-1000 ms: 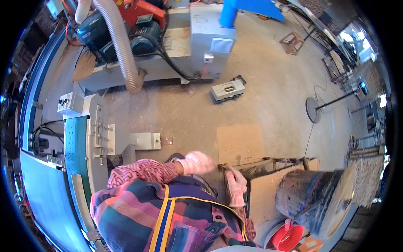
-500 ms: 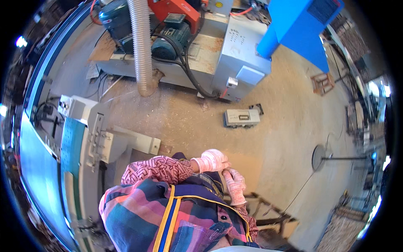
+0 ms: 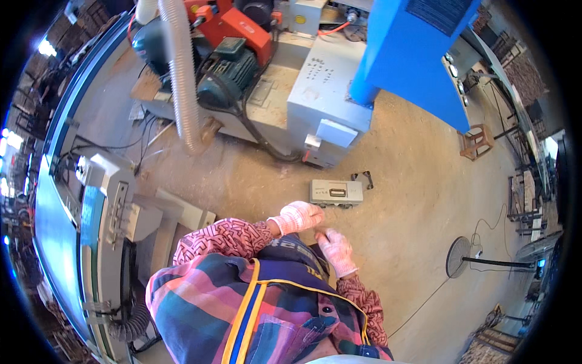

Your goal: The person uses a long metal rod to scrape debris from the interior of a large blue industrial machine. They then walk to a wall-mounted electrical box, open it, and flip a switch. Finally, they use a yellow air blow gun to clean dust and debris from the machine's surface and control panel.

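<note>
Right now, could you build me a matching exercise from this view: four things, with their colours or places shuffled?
1. Left hand
2. Case with a handle
3. Ribbed hose
4. Round disc on a pole

A. Dark, toward the right
B. Hanging, upper left
C. Gloved in pale pink
D. On the floor, mid-picture

Pairs: 1-C; 2-D; 3-B; 4-A

blue hood (image 3: 418, 67), upper right | green motor (image 3: 239, 68) beside red cover (image 3: 245, 30) | pale ribbed hose (image 3: 182, 79) | brown stool (image 3: 477, 143) | round-based stand (image 3: 458, 257)
</note>
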Tool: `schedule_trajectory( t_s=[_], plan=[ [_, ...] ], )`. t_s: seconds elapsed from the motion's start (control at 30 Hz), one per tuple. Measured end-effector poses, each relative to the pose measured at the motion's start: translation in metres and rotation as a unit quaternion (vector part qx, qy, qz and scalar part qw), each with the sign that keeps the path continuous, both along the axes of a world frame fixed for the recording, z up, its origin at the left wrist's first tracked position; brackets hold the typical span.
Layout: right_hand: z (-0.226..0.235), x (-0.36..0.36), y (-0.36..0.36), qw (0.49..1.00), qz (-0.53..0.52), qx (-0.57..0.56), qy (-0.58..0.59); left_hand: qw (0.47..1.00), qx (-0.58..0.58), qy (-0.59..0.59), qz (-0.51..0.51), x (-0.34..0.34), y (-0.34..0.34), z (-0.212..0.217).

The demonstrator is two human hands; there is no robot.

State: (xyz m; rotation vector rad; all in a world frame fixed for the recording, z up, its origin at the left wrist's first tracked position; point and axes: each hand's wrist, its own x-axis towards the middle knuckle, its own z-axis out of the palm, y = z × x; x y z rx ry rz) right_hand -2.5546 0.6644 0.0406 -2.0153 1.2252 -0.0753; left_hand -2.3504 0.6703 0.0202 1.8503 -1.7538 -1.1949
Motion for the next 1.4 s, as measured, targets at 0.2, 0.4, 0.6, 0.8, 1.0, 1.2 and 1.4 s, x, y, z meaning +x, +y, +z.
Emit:
schedule_trajectory(
  t_s=[0.2, 0.4, 0.6, 0.8, 1.0, 1.2, 1.4],
  plan=[
    [-0.033, -0.082, -0.04, 0.967, -0.149, 0.146, -0.148, 0.996, -0.009, -0.016, -0.086, -0.063, -0.097, -0.005],
    [-0.036, -0.178, -0.129, 0.973, -0.166, 0.129, -0.098, 0.991, -0.038, -0.058, -0.11, -0.153, -0.179, -0.016],
    [-0.078, -0.335, -0.231, 0.973, -0.111, 0.153, -0.129, 0.998, -0.003, -0.052, 0.047, -0.26, -0.258, 0.017],
    [-0.006, -0.481, -0.366, 0.984, -0.106, 0.104, 0.102, 0.995, -0.061, -0.039, -0.064, -0.383, -0.307, -0.008],
    [-0.014, -0.513, -0.494, 0.988, -0.131, -0.017, -0.075, 0.989, -0.066, -0.098, -0.086, -0.433, -0.425, 0.002],
    [-0.005, -0.485, -0.608, 0.999, -0.028, 0.021, -0.032, 0.975, -0.036, -0.111, -0.189, -0.485, -0.585, -0.053],
    [-0.022, -0.532, -0.778, 0.996, -0.062, 0.048, 0.038, 0.993, -0.06, -0.07, -0.076, -0.475, -0.749, 0.007]
  ],
)
